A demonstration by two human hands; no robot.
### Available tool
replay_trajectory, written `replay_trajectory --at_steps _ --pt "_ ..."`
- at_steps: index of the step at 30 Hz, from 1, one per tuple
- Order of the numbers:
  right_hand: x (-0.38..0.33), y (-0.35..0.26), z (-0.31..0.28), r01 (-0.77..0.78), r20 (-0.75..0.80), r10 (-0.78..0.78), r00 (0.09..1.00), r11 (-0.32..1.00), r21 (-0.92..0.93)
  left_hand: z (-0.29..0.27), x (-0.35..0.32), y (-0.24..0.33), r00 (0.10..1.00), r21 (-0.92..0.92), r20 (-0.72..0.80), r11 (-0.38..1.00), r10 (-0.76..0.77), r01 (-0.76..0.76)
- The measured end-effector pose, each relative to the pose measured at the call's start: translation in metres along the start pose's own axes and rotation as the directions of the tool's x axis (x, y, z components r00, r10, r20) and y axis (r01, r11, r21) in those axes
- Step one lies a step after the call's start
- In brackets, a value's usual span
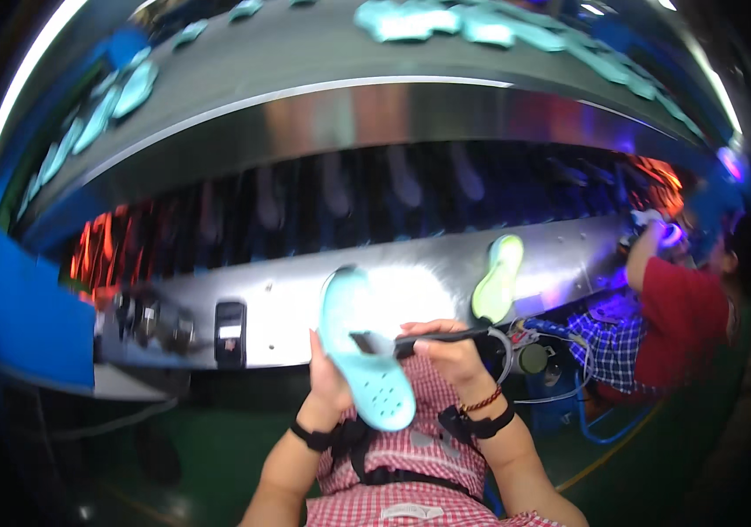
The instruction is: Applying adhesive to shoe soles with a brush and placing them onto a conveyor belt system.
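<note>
Head view: the left hand (330, 382) is closed on one side of the turquoise clog (375, 382), held up in front of the body with its perforated toe toward the apron; the fingers beneath are hidden. The right hand (453, 356) grips a black-handled tool (428, 340), its head at the clog's opening — whether they touch, I cannot tell. With the clog apparently held from one side only, a firm push from the tool could twist it or tip the toe down. A careless stroke might mark the outer surface. The grey hose (510, 353) loops close by the right wrist and could snag or drag the tool off line — and a dropped clog could strike the edge of the metal bench (292, 307).
</note>
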State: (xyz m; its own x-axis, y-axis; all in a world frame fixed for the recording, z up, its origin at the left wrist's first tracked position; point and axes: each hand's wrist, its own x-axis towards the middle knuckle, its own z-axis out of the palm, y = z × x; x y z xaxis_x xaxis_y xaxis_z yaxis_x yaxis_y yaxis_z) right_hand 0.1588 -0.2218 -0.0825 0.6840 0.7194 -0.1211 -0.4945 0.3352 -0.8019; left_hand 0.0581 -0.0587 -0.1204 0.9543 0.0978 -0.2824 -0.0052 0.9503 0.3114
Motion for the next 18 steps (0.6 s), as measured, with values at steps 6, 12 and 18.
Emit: replay_trajectory --at_steps 6,12,18 --pt "0.019 0.013 -0.007 0.057 -0.043 -0.058 0.997 0.998 -0.027 0.007 -0.007 -0.015 0.994 -0.064 0.050 0.993 -0.093 0.096" --pt "0.026 -0.007 0.018 0.072 -0.118 -0.121 0.986 0.932 -0.354 0.013 -0.009 -0.028 0.999 -0.051 0.038 0.998 -0.028 0.030" --pt "-0.014 -0.007 0.043 0.500 0.370 -0.366 0.854 0.385 -0.775 0.010 -0.001 -0.017 0.992 0.078 -0.095 0.994 0.081 -0.074"
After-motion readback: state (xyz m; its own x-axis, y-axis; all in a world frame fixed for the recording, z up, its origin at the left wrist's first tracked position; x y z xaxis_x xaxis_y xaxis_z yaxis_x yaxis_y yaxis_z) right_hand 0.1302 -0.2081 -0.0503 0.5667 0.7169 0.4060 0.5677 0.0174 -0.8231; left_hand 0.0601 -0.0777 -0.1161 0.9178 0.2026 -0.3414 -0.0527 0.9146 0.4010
